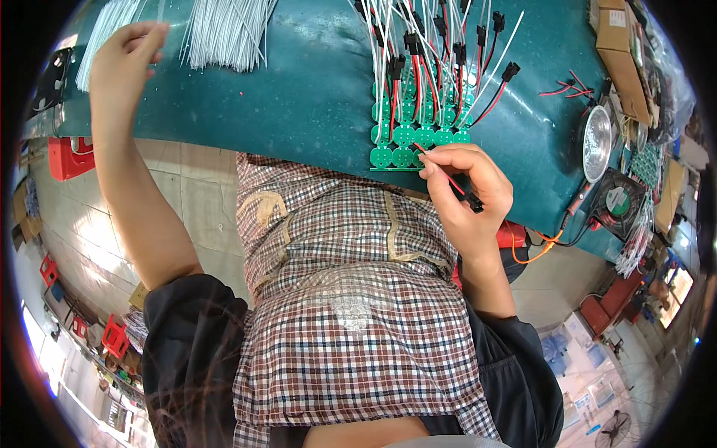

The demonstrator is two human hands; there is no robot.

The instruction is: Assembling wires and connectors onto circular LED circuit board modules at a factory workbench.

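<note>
My right hand pinches a short red-and-black wire lead with a black connector between thumb and fingers. The lead's tip is by the near rows of a panel of round green circuit boards at the table's front edge; I cannot tell whether it touches a pad. Many white wires and leads with black connectors stand up from the farther boards. My left hand is raised at the far left beside a bundle of white wires. Its fingers are curled, and anything in them is hidden.
A second white wire bundle lies on the green table. To the right are loose red leads, a round metal dish, a soldering iron with an orange cord, a small black fan and a cardboard box.
</note>
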